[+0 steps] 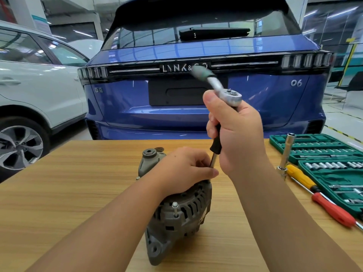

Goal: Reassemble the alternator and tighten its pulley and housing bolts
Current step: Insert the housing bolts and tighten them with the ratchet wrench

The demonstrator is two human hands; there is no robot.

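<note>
Wooden table (78, 193) runs wide and bare to the left; a green socket case (324, 154) crowds its right edge. Mid-table sits the grey ribbed alternator (182, 214). Right hand (239, 134) wraps the upright extension below the ratchet (225, 93); left hand (186, 167) pinches the shaft's lower end against the housing.

A wood-grain counter (78, 183) stands behind a blue car (196, 107) whose tailgate fills the view. A white car (35, 85) is parked beside it at left. Strip lights reflect in the glass, and yellow-black tape lines (341, 132) mark the pale floor (345, 118).
</note>
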